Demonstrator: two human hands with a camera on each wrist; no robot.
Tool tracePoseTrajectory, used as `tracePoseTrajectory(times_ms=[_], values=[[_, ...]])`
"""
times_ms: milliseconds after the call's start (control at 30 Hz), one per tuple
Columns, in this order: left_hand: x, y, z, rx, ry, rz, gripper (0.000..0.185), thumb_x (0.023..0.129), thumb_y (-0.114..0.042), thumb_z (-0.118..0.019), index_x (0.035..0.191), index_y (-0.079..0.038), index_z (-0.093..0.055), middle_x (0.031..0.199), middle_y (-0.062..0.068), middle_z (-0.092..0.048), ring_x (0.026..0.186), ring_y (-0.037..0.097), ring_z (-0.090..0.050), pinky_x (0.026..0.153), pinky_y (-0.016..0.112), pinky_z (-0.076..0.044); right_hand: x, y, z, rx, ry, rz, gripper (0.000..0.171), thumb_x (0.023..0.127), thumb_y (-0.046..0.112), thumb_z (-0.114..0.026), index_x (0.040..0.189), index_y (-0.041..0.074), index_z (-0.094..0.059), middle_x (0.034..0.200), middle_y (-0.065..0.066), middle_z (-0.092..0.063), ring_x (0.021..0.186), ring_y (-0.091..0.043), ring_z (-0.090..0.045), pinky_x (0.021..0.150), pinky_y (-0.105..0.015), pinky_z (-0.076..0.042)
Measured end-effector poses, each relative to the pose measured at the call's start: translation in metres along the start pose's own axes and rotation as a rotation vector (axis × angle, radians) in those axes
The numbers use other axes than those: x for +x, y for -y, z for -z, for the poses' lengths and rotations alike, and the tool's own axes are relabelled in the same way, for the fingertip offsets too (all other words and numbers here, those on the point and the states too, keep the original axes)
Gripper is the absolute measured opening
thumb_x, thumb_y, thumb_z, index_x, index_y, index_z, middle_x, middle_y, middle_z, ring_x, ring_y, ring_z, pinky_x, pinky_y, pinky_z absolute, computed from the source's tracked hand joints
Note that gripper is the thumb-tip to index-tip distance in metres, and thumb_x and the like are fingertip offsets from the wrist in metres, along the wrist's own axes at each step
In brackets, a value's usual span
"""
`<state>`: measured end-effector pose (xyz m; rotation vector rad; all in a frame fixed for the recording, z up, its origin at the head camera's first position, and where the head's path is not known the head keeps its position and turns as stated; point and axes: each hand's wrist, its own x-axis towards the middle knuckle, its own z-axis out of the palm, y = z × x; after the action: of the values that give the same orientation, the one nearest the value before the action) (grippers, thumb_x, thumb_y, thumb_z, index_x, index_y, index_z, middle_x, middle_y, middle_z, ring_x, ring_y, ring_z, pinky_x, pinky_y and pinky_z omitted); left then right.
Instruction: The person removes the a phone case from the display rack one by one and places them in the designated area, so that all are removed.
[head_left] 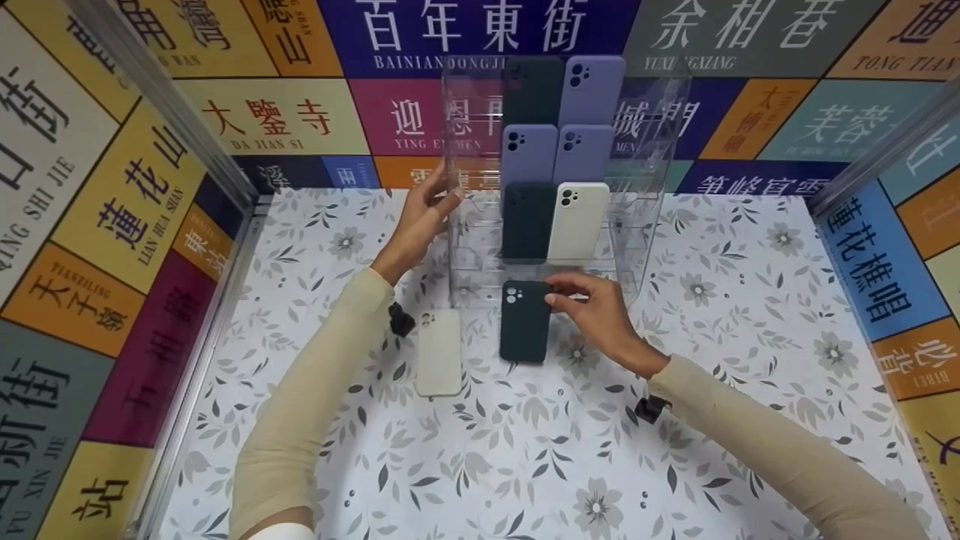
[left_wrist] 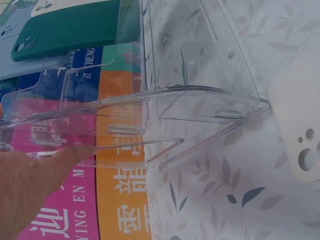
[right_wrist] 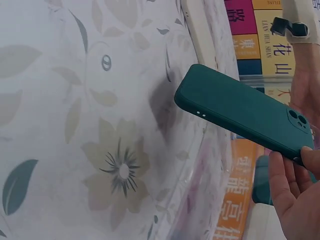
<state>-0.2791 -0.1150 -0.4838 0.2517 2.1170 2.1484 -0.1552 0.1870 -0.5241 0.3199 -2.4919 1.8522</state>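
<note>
Dark green phone case (head_left: 524,321), matte

Floral-patterned table (head_left: 525,465) with a clear display rack (head_left: 645,225) and a white phone case (head_left: 439,352).

L hand (head_left: 421,217) raised, R hand (head_left: 592,311) pinching

We see even, diffuse light from above in the head view, with only faint, soft shadows under the forearms. The clear acrylic display stand (head_left: 562,172) carries pale reflections that wash out the wall lettering behind it. Straight edges bow toward the frame borders. In the left wrist view the white phone case (left_wrist: 300,135) is overexposed and soft. In the right wrist view the dark green phone case (right_wrist: 245,112) casts a blurred shadow on the floral tablecloth (right_wrist: 75,125), which is out of focus.
</note>
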Motion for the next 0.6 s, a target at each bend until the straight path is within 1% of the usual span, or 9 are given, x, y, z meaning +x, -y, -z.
tracePoseTrajectory(times_ms=[67,133,300,333,500,600], values=[[0.0,0.0,0.0,0.003,-0.003,0.0,0.07,0.112,-0.021,-0.063,0.175,-0.024,-0.032,0.164,0.016,-0.052,0.143,0.034,-0.057,0.115,0.066,-0.048,-0.001,-0.003,-0.003,0.004,0.012,-0.015,0.026,0.096,-0.005,-0.081,0.122,0.0,-0.082,0.107,-0.017,-0.079,0.098,-0.027,-0.078,0.082,-0.03,-0.065],[0.0,0.0,0.0,0.001,-0.001,0.007,0.07,0.112,-0.021,-0.063,0.176,-0.025,-0.032,0.164,0.016,-0.051,0.144,0.035,-0.056,0.116,0.066,-0.047,-0.002,-0.006,-0.005,0.015,0.026,-0.039,0.027,0.097,-0.005,-0.081,0.123,-0.001,-0.082,0.107,-0.017,-0.078,0.098,-0.029,-0.078,0.083,-0.035,-0.066],[0.001,0.0,0.0,-0.008,-0.001,0.02,0.072,0.113,-0.02,-0.062,0.176,-0.026,-0.029,0.163,0.016,-0.051,0.144,0.034,-0.056,0.117,0.065,-0.047,-0.002,-0.015,-0.014,0.012,0.041,-0.092,0.027,0.098,-0.003,-0.08,0.126,-0.001,-0.08,0.107,-0.017,-0.077,0.096,-0.028,-0.077,0.083,-0.042,-0.066],[0.001,0.0,0.0,-0.008,-0.003,0.024,0.072,0.113,-0.02,-0.063,0.176,-0.026,-0.029,0.162,0.016,-0.052,0.144,0.032,-0.056,0.117,0.065,-0.047,-0.002,-0.017,-0.016,0.008,0.04,-0.096,0.027,0.098,-0.003,-0.08,0.125,0.0,-0.081,0.106,-0.018,-0.078,0.096,-0.028,-0.077,0.082,-0.042,-0.066],[0.002,0.0,-0.001,-0.007,-0.013,0.021,0.071,0.113,-0.02,-0.063,0.176,-0.026,-0.03,0.162,0.018,-0.052,0.143,0.033,-0.057,0.116,0.066,-0.047,0.001,-0.03,-0.024,-0.005,0.029,-0.1,0.025,0.098,-0.001,-0.081,0.123,-0.002,-0.082,0.104,-0.019,-0.079,0.093,-0.03,-0.076,0.08,-0.04,-0.066],[0.001,0.0,-0.001,-0.003,-0.015,0.025,0.071,0.113,-0.02,-0.063,0.176,-0.025,-0.03,0.163,0.017,-0.051,0.144,0.033,-0.057,0.115,0.066,-0.048,0.002,-0.035,-0.026,-0.007,0.033,-0.104,0.025,0.098,0.0,-0.081,0.123,0.0,-0.082,0.103,-0.018,-0.079,0.091,-0.03,-0.077,0.079,-0.036,-0.066]])
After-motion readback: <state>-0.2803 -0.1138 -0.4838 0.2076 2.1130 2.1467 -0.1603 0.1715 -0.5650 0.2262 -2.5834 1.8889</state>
